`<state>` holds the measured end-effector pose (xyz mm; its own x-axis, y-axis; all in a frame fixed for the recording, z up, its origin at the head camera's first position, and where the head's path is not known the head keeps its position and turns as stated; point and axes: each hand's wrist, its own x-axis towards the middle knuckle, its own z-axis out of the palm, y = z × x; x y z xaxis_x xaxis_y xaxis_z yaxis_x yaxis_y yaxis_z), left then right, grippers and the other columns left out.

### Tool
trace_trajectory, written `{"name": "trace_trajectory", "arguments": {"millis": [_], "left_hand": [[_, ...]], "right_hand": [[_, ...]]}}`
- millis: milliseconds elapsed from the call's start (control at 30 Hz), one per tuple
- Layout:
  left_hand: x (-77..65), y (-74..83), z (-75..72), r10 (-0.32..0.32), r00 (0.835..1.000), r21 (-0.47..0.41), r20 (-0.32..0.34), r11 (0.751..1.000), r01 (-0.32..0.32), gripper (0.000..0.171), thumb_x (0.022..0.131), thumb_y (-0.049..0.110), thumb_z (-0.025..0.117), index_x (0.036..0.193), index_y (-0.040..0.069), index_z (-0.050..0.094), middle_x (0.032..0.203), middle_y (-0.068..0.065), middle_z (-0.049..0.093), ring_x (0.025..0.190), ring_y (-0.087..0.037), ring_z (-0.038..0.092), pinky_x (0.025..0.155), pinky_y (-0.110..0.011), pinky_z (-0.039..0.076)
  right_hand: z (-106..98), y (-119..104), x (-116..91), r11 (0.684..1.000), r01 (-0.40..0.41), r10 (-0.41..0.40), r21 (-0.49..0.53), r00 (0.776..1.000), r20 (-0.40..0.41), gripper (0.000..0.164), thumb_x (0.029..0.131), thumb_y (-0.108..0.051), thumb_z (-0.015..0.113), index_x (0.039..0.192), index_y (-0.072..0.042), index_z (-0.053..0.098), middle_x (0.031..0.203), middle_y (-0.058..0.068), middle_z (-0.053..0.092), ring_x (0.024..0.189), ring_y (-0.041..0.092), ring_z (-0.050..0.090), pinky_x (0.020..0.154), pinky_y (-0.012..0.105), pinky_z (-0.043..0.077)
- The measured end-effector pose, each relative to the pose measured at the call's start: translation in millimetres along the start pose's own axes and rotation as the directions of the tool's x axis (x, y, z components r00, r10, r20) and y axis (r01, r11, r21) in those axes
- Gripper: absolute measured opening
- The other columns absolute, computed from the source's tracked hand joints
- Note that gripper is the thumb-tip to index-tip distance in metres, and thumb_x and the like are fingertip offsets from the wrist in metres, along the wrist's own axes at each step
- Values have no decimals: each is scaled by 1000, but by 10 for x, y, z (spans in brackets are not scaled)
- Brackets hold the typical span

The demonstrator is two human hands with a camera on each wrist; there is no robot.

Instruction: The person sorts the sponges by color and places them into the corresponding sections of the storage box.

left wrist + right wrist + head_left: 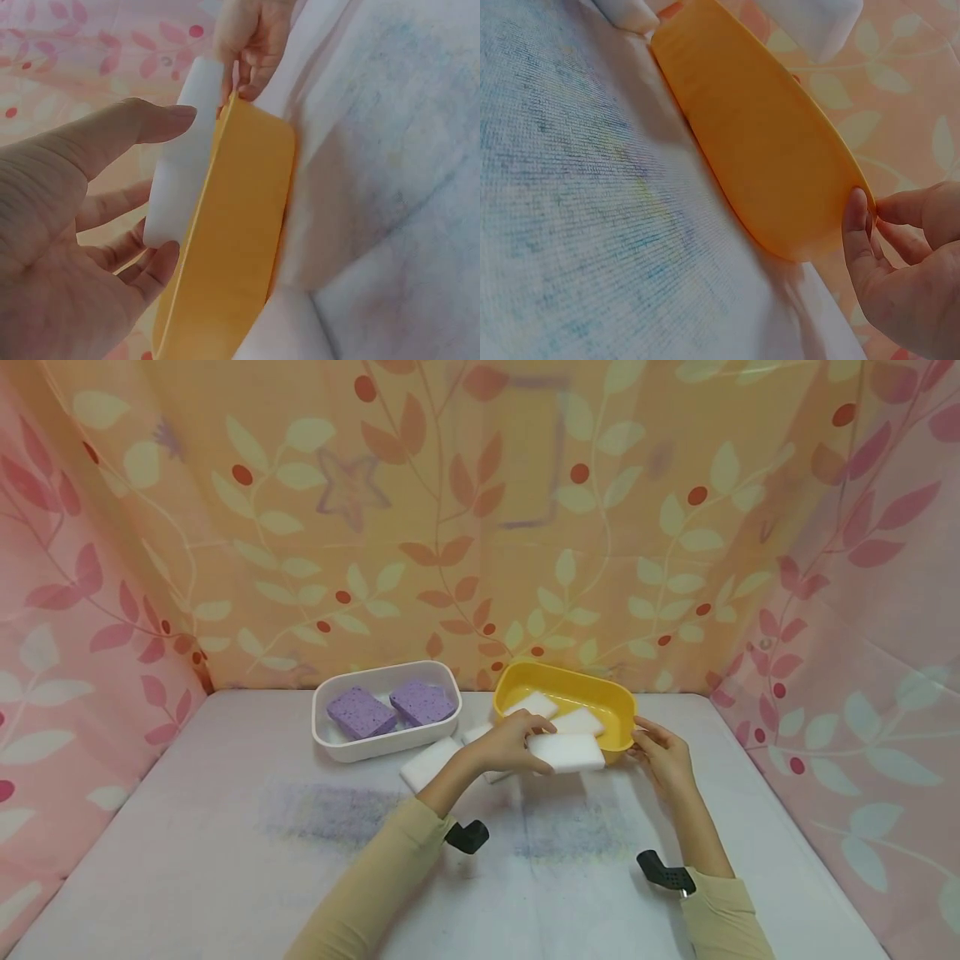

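A white sponge block [567, 752] is pinched between the thumb and fingers of my left hand [512, 744], just above the near rim of the yellow tray [615, 727]. In the left wrist view the white sponge [184, 157] stands beside the tray's wall [232, 217]. My right hand [664, 755] pinches the tray's right end; the right wrist view shows the thumb [856, 217] on the outer wall and the fingers at the rim. Two more white sponges, one of them [579, 722], lie inside the yellow tray.
To the left, a white tray [387, 747] holds two purple speckled sponges [362, 713]. Between the trays, a white sponge [431, 765] lies on the table with others partly hidden by my left hand. Bluish smudges mark the white tablecloth [330, 814]. A patterned curtain [450, 527] rises behind.
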<state>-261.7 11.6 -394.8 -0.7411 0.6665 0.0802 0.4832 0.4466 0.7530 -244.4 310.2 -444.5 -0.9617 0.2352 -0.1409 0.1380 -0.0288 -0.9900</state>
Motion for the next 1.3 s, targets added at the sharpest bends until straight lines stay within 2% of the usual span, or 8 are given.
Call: {"name": "trace_trajectory", "arguments": {"millis": [233,433,733,933,1300], "left_hand": [[65,-94,-63,-64,997,-8,-43,998,64,61,83,19,90,137,2,65,128,-17,62,112,-24,54,97,-29,50],[86,-138,-102,-99,991,-21,-91,995,98,63,83,20,88,137,1,64,130,-19,63,116,-29,57,103,-38,52],[163,-118,-127,-157,973,-26,-171,988,154,64,86,22,88,139,-2,63,134,-21,65,120,-33,59,107,-44,52],[234,-119,-144,-214,956,-54,-198,977,208,65,87,22,88,140,-3,62,139,-22,61,125,-35,56,112,-47,50],[367,-150,-148,-248,933,-79,-260,969,235,66,87,21,88,141,-6,61,137,-22,61,124,-34,54,114,-48,48]], "right_hand": [[7,-14,-19,999,32,-32,12,999,1,52,109,-5,56,157,8,41,101,-4,68,78,3,63,76,14,59],[3,-4,-8,1000,19,-19,9,1000,6,53,108,-7,57,157,7,41,96,-9,67,77,2,63,76,14,59],[-11,-2,-15,1000,9,-9,7,1000,5,54,109,-8,57,158,5,41,95,-10,65,77,2,62,76,13,58],[-7,-12,-34,1000,3,-3,13,1000,5,54,109,-7,57,158,5,40,95,-9,66,78,2,62,76,13,58],[5,-27,-58,1000,-6,6,17,1000,4,54,108,-8,58,159,4,41,97,-8,66,78,3,63,78,14,59]]}}
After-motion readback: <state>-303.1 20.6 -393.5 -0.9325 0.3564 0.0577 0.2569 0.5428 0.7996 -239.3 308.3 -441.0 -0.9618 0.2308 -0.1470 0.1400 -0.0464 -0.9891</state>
